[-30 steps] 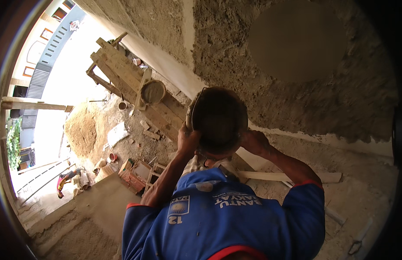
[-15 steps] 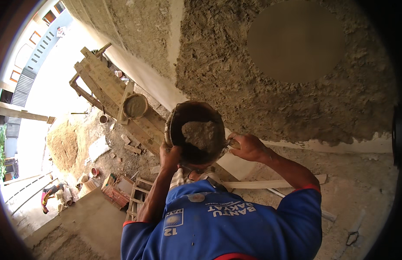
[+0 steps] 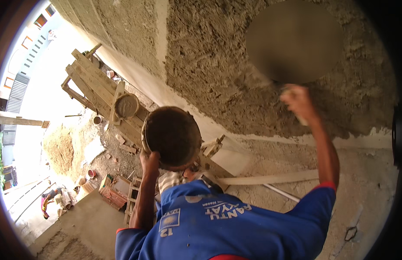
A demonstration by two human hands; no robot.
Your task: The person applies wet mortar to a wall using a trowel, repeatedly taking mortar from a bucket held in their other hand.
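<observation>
My left hand (image 3: 150,164) grips the lower left side of a dark bucket (image 3: 171,138), tilted so its shadowed, mortar-coated inside faces me. My right hand (image 3: 299,103) is raised, smeared by motion, at the rough mortar-covered wall (image 3: 218,73). It is closed round the pale handle of a trowel (image 3: 302,119). The blade is lost in blur, near a dark smear below a round blurred area that covers part of the wall.
A plank scaffold (image 3: 90,84) runs off to the far left, with a second bucket of mortar (image 3: 127,106) on it. Far below are a sand heap (image 3: 58,147), stacked bricks (image 3: 112,197) and a crouching person (image 3: 51,200). A long board (image 3: 270,178) crosses at right.
My right hand has left the bucket with the trowel and swung up and right to the wall. The lump of mortar seen in the bucket no longer shows. The bucket has shifted left.
</observation>
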